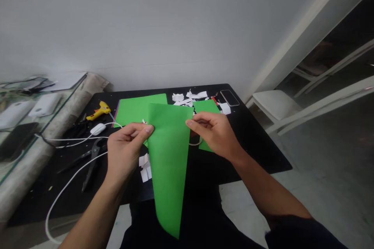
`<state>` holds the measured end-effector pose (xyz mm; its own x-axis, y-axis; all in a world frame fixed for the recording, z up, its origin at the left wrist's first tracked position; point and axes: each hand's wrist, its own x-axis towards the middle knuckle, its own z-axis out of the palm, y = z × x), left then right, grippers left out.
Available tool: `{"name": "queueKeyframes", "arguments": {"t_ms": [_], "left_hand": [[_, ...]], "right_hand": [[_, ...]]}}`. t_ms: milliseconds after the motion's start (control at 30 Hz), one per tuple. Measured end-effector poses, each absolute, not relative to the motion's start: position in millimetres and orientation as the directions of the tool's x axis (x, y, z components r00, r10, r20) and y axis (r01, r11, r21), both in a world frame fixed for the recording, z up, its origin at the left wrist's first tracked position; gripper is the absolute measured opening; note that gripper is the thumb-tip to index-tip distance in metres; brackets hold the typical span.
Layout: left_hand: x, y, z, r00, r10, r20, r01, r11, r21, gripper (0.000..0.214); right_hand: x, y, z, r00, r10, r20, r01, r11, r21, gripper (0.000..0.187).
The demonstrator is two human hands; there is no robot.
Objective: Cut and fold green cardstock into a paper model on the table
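Between my two hands hangs a sheet of green paper (168, 155), held up in front of the black table, its lower end curving over my lap. My left hand (125, 146) pinches its left edge near the top, thumb on the near face. On the opposite edge, my right hand (214, 132) grips it between thumb and fingers. Behind it lie a larger stack of green sheets (134, 105) and, to the right, another green piece (208, 106) partly hidden by my right hand.
A yellow glue gun (99, 111), black scissors (94, 155) and a white cable (62, 190) lie at the left. White paper scraps (196, 95) and a phone (230, 98) sit at the back right. A white chair (274, 105) stands right of the black table (251, 151).
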<state>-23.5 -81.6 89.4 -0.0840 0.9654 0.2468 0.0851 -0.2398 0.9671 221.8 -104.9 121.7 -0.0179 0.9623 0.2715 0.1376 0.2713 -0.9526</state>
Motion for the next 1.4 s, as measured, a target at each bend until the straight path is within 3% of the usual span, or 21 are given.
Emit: {"name": "queueKeyframes", "arguments": {"t_ms": [100, 233, 333, 367, 433, 533, 667, 733, 800, 867, 967, 1033, 1100, 1167, 1200, 1333, 1400], "left_hand": [[-22, -85, 102, 0.004, 0.961, 0.277, 0.205, -0.272, 0.940, 0.020], [-5, -91, 119, 0.242, 0.934, 0.263, 0.251, -0.322, 0.913, 0.017], [10, -94, 125, 0.386, 0.890, 0.242, 0.255, -0.355, 0.899, 0.019], [13, -94, 124, 0.418, 0.879, 0.230, 0.259, -0.358, 0.897, 0.020], [14, -94, 118, 0.472, 0.862, 0.184, 0.274, -0.342, 0.899, 0.021], [1, -93, 100, 0.538, 0.840, 0.068, 0.297, -0.264, 0.917, 0.024], [-39, -89, 78, 0.578, 0.815, -0.046, 0.323, -0.176, 0.930, 0.025], [-58, -87, 73, 0.585, 0.805, -0.094, 0.318, -0.121, 0.940, 0.026], [-70, -86, 72, 0.548, 0.828, -0.119, 0.316, -0.073, 0.946, 0.026], [-73, -88, 74, 0.432, 0.901, -0.048, 0.281, -0.084, 0.956, 0.024], [-60, -96, 78, 0.239, 0.964, 0.115, 0.221, -0.170, 0.960, 0.022], [-43, -105, 82, 0.234, 0.957, 0.172, 0.221, -0.225, 0.949, 0.020], [-25, -114, 86, 0.301, 0.920, 0.249, 0.249, -0.328, 0.911, 0.015], [-8, -121, 90, 0.424, 0.854, 0.303, 0.262, -0.435, 0.861, 0.010], [-1, -123, 92, 0.464, 0.822, 0.332, 0.247, -0.479, 0.842, 0.008], [13, -126, 85, 0.434, 0.795, 0.425, 0.189, -0.541, 0.819, 0.005], [11, -127, 73, 0.328, 0.850, 0.413, 0.191, -0.488, 0.852, 0.010]], "right_hand": [[233, -102, 122, -0.047, 0.968, 0.245, 0.170, 0.250, -0.953, 0.030], [238, -101, 140, -0.120, 0.944, 0.307, 0.253, 0.329, -0.910, 0.055], [238, -101, 153, -0.238, 0.928, 0.285, 0.380, 0.360, -0.852, 0.023], [240, -101, 154, -0.242, 0.931, 0.272, 0.415, 0.353, -0.839, 0.024], [248, -101, 151, -0.186, 0.946, 0.267, 0.441, 0.323, -0.838, 0.033], [271, -103, 140, -0.024, 0.968, 0.248, 0.387, 0.238, -0.891, 0.028], [310, -112, 119, 0.158, 0.987, 0.026, 0.248, -0.014, -0.969, 0.038], [326, -119, 108, 0.173, 0.982, -0.077, 0.236, -0.117, -0.965, 0.046], [340, -127, 98, 0.132, 0.983, -0.127, 0.333, -0.165, -0.928, 0.049], [347, -135, 89, -0.047, 0.964, -0.261, 0.419, -0.218, -0.881, 0.046], [342, -144, 86, -0.349, 0.806, -0.478, 0.543, -0.242, -0.804, 0.035], [326, -149, 89, -0.413, 0.732, -0.542, 0.646, -0.183, -0.741, 0.036], [300, -151, 96, -0.387, 0.807, -0.446, 0.671, -0.085, -0.737, 0.054], [270, -153, 102, -0.396, 0.886, -0.240, 0.560, 0.025, -0.828, 0.073], [256, -153, 104, -0.420, 0.892, -0.166, 0.489, 0.068, -0.869, 0.072], [221, -149, 103, -0.328, 0.944, -0.043, 0.382, 0.091, -0.920, 0.019], [217, -144, 99, -0.253, 0.965, -0.068, 0.303, 0.012, -0.953, 0.010]]}}
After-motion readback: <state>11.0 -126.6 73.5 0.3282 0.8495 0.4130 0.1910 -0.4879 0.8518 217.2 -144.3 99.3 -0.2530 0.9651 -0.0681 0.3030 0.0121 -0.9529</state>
